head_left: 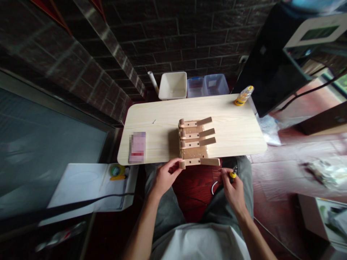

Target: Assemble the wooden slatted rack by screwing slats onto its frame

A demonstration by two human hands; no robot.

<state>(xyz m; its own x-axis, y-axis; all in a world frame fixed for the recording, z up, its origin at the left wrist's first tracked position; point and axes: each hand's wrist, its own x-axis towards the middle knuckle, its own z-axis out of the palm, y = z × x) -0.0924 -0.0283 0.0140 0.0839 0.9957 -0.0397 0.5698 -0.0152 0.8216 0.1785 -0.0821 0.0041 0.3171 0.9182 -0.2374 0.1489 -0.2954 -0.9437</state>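
Note:
My left hand [167, 176] pinches the rounded left end of the nearest wooden hook [195, 161], a long pale piece with two dark holes. That hook lies along the near side of a brown cardboard box [193, 152] at the table's front edge. Several like hooks, one of them a wooden hook [197, 144] further up, lie in a row across the box, their flat ends jutting right. My right hand [233, 187] is closed around a screwdriver [232, 174] with a yellow and black handle, held over my right thigh, apart from the hooks.
On the pale table [157, 141] lie a pixelated pink packet [138, 147] and a small dark screw-like piece [154, 121]. A clear, yellow-capped container [244, 96] stands at the back right. Behind are a white bin [173, 85] and blue tubs [207, 86].

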